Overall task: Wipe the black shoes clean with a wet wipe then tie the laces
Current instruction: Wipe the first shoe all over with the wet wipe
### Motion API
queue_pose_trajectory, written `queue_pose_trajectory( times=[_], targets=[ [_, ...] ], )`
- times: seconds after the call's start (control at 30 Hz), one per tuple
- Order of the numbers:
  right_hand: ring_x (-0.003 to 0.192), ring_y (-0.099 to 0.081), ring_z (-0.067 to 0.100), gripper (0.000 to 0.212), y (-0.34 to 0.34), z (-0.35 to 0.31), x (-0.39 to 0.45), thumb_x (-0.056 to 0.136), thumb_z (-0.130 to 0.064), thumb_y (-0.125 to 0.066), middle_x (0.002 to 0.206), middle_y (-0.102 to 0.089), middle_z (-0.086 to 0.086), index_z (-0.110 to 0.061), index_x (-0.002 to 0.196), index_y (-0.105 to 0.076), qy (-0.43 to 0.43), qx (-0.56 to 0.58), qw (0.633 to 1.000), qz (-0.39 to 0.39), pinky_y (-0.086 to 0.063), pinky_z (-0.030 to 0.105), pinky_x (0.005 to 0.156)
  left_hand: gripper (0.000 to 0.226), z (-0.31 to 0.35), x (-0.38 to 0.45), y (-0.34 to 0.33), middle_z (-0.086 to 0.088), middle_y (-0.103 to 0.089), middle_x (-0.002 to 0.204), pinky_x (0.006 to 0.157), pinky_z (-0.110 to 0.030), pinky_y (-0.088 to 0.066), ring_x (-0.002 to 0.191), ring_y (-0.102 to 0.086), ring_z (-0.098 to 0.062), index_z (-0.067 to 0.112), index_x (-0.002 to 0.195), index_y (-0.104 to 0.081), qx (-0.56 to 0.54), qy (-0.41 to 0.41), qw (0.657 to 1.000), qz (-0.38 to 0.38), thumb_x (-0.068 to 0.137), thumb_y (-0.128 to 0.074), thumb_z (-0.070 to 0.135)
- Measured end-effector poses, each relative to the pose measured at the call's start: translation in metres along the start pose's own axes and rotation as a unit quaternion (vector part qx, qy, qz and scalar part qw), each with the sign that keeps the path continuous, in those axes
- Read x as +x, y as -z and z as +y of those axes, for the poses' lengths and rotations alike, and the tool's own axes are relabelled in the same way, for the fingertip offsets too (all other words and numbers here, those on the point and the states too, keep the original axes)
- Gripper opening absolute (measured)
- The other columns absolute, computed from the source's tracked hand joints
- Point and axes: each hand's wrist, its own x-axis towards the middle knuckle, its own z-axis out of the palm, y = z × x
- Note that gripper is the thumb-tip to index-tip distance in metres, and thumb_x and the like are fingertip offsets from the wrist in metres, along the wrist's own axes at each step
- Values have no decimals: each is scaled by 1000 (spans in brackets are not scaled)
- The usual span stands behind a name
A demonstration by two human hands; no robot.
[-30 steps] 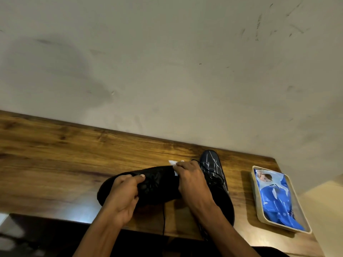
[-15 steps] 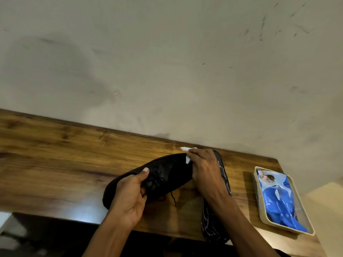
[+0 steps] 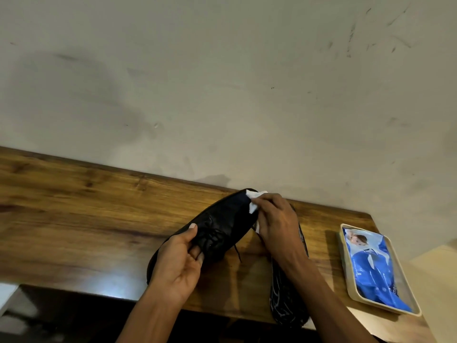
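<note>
A black lace-up shoe (image 3: 222,224) is held tilted above the wooden table (image 3: 74,219), toe pointing up toward the wall. My left hand (image 3: 180,266) grips it at the lace area and heel end, and a loose lace hangs below. My right hand (image 3: 277,221) pinches a white wet wipe (image 3: 254,201) against the toe of this shoe. The second black shoe (image 3: 289,303) lies on the table under my right forearm, mostly hidden, its sole side with pale lines showing.
A cream tray (image 3: 351,288) holding a blue pack of wet wipes (image 3: 371,266) sits at the table's right end. A pale wall runs directly behind the table. The near table edge drops to a dark space below.
The held shoe has been raised and tilted, toe up toward the wall. My right hand with the wipe slid along it to the toe tip. The second shoe stayed put.
</note>
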Motion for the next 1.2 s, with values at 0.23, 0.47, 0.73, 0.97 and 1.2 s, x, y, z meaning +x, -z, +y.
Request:
queue_pose_trajectory(
  times=[0.23, 0.47, 0.73, 0.97, 1.2],
  targets=[
    [107, -60, 25, 29, -10, -20, -10, 87, 3, -67, 114, -67, 10, -5, 114, -74, 15, 1, 1000, -18, -43, 19, 95, 26, -12, -1, -5, -20, -71, 111, 79, -32, -52, 102, -69, -26, -1, 122, -59, 27, -16, 999, -3, 98, -55, 8],
    [101, -61, 30, 41, -5, 1, 8, 75, 12, -75, 108, -70, 10, -8, 111, -77, -5, -37, 998, -48, -49, 30, 89, 6, -14, -11, -3, -16, -76, 100, 63, -26, -58, 91, -75, -23, 0, 98, -62, 113, -105, 988, -7, 96, -58, 5],
    [99, -63, 29, 40, -6, -16, 12, 79, 16, -65, 104, -74, 9, -8, 109, -76, -4, -16, 999, -50, -52, 37, 87, 13, -22, -7, 0, -12, -77, 93, 91, -43, -55, 95, -73, -26, 1, 98, -69, 263, -163, 951, -8, 93, -65, 13],
    [111, -59, 18, 38, 3, -43, 21, 89, 5, -57, 115, -73, 2, -14, 118, -73, 74, 71, 989, -104, -44, 26, 96, 8, -26, -12, 2, 3, -77, 86, 88, -38, -55, 90, -72, -14, 19, 90, -75, 361, -212, 908, -5, 92, -68, 23],
    [96, -65, 34, 38, 10, -2, 26, 85, 12, -57, 103, -75, 13, -7, 111, -75, -25, -10, 998, -55, -51, 38, 85, 19, -22, -17, 1, 6, -76, 80, 78, -28, -51, 79, -70, -6, 20, 76, -75, 369, -264, 890, -43, 92, -66, 22]
  ],
)
